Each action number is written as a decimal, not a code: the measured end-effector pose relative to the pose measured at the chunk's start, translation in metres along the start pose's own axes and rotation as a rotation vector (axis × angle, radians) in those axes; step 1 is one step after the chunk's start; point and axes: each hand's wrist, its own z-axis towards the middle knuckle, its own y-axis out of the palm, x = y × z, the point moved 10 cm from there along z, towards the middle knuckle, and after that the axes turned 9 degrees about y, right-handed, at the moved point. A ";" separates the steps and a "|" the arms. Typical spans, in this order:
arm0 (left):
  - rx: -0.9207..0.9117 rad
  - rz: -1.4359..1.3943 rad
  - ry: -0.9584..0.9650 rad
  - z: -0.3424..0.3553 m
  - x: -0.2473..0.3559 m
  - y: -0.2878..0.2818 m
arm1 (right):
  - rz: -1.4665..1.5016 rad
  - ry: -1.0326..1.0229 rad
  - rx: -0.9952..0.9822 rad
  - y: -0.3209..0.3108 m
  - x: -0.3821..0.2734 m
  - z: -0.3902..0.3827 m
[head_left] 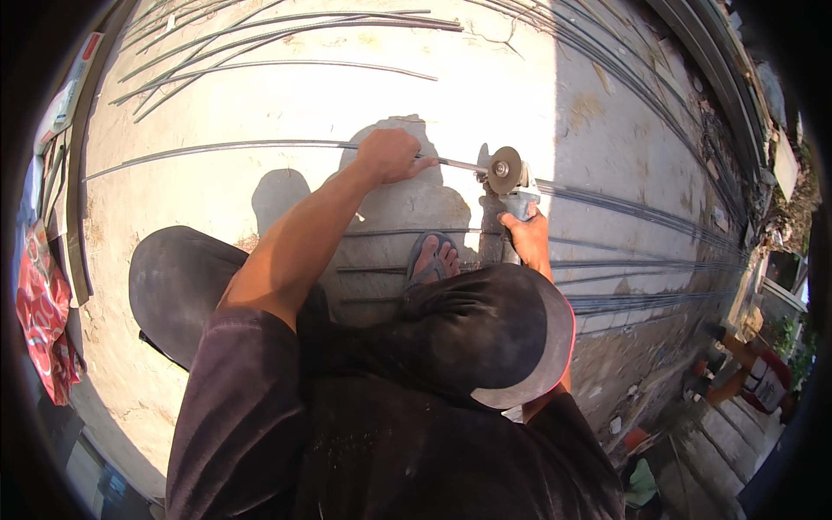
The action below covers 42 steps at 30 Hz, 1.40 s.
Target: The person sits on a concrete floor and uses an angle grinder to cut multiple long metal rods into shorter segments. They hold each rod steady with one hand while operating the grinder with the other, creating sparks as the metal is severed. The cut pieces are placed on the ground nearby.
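Note:
My left hand point(392, 157) is closed around a long thin steel rebar point(260, 143) that runs off to the left, close above the concrete floor. In my right hand point(529, 232) is an angle grinder point(519, 204), gripped by its body. Its round cutting disc point(503, 170) stands at the right end of the rebar by my left hand. Whether disc and bar touch, I cannot tell. My sandalled foot point(433, 258) rests on the floor below the hands, among more bars. Part of my right forearm is hidden behind my knee.
Several rebars point(641, 208) stretch right from beside the grinder. Another loose group of bars point(286, 30) lies at the far left, more along the far right point(641, 74). A red patterned bag point(48, 316) hangs at the left edge. Another person point(754, 373) is at the lower right.

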 end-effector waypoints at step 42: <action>0.021 0.026 0.006 -0.005 -0.002 0.014 | -0.013 -0.035 -0.008 0.002 0.006 -0.013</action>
